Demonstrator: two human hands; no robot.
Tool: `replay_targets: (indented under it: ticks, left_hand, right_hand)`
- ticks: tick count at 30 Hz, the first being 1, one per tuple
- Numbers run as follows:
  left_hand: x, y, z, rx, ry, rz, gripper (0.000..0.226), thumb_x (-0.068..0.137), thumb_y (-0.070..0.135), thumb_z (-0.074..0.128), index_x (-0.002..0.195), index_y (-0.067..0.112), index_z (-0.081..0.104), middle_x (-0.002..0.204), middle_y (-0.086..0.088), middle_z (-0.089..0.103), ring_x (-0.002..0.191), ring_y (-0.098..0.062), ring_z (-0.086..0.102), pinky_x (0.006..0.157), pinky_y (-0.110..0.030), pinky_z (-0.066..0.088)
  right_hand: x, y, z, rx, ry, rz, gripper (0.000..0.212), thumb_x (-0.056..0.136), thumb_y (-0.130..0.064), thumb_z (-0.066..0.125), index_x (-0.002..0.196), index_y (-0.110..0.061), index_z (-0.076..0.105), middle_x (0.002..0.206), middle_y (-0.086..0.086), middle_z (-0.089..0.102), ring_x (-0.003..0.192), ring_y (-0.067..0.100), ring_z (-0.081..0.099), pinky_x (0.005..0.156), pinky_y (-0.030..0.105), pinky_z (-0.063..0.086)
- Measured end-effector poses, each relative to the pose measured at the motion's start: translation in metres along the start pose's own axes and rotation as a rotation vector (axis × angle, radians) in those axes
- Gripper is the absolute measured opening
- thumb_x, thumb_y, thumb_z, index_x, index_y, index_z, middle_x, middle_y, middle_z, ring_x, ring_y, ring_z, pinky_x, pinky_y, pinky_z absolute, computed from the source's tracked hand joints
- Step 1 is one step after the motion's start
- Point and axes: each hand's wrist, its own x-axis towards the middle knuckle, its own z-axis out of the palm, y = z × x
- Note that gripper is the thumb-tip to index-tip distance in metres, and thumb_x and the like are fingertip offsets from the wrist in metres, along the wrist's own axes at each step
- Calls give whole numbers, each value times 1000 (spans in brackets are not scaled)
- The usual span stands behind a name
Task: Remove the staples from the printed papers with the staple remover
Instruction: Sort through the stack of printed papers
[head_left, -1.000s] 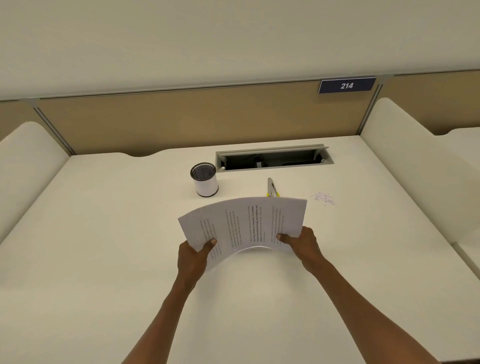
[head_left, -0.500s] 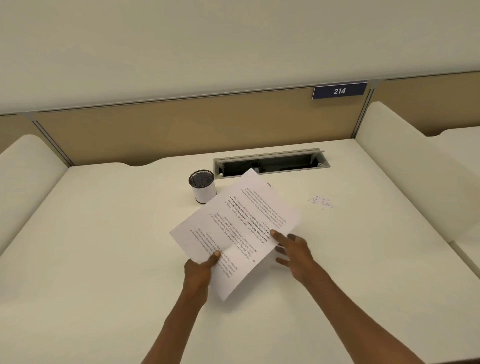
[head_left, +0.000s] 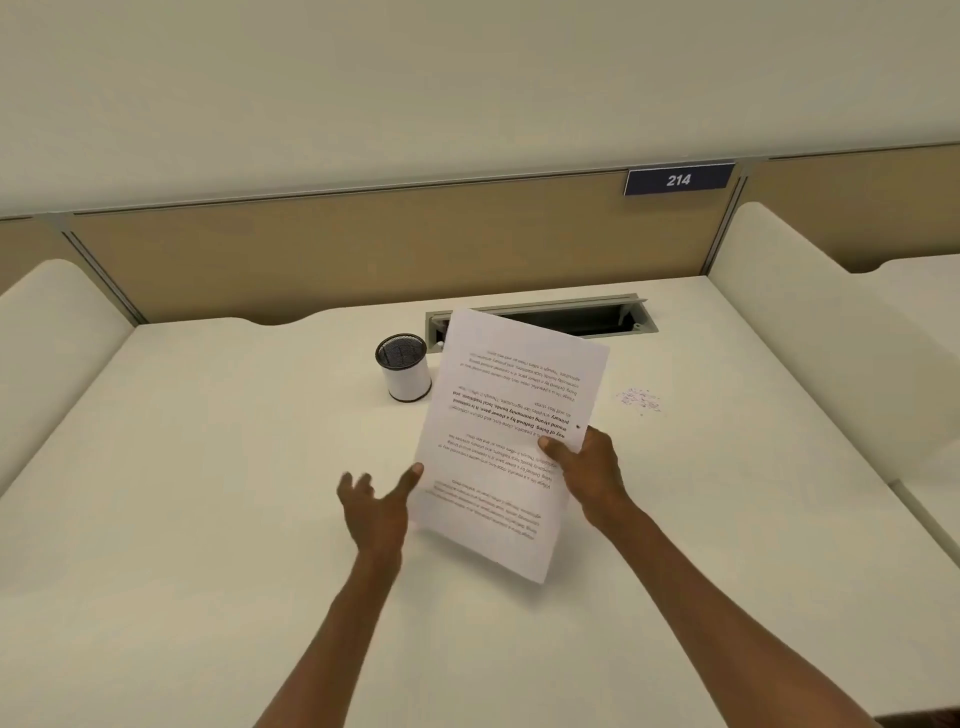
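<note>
Printed papers (head_left: 511, 441): held above desk (head_left: 208, 467), my right hand (head_left: 589, 470) pinched right edge. Left hand (head_left: 376, 501): fingers spread, thumb at left edge. Pulled staples (head_left: 639, 401) piled right; remover unseen; I judged more remained.

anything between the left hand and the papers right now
Nothing visible. The left hand is open just left of the printed papers, its thumb at their left edge, while the right hand holds them above the desk.

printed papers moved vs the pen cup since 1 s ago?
Yes. The printed papers have turned from lying crosswise in front of the pen cup to standing lengthwise at its right, top edge overlapping the cable slot.
</note>
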Motion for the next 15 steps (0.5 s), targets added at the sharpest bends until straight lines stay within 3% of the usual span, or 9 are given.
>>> replay_targets:
  ticks: [3,7,9,11,13,15]
  left_hand:
    - [14,23,-3,83,-97,192,116,71,38,90,158,16,17,158,-1,40,145,-13,36,114,-35,33]
    - [19,54,2,125,-332,277,111,71,39,89,157,19,22,157,1,42,144,-19,38,112,-38,35]
    - [17,62,5,116,-467,264,91,74,34,88,148,19,38,146,0,57,132,-24,55,109,-48,45]
    - [12,63,8,97,-563,285,56,80,24,84,129,14,59,121,-2,73,107,-25,72,95,-55,56]
    - [4,57,11,74,-541,299,31,86,16,78,115,10,70,108,-3,77,96,-27,75,90,-55,58]
    - [-4,50,16,56,-452,330,20,91,16,73,110,11,73,102,0,79,93,-24,76,85,-49,61]
  right_hand:
    - [3,-4,-9,-49,-62,3,31,86,-16,71,117,-17,66,108,-5,72,95,11,70,80,28,57]
    - [4,-7,-12,-23,-172,-8,29,86,-20,71,115,-17,68,107,-4,74,95,16,72,84,38,58]
    - [4,-10,-12,-19,-215,-22,28,87,-21,71,114,-19,69,106,-5,74,94,15,72,83,36,58]
    - [3,-12,-11,-17,-241,-38,26,87,-23,70,113,-20,70,105,-5,75,94,14,72,83,36,58]
    - [4,-12,-9,-20,-221,-50,25,88,-23,70,112,-19,70,104,-4,75,93,16,72,84,40,58]
    - [6,-13,-7,-11,-170,-62,24,88,-19,70,112,-17,71,103,-3,75,91,16,72,84,42,59]
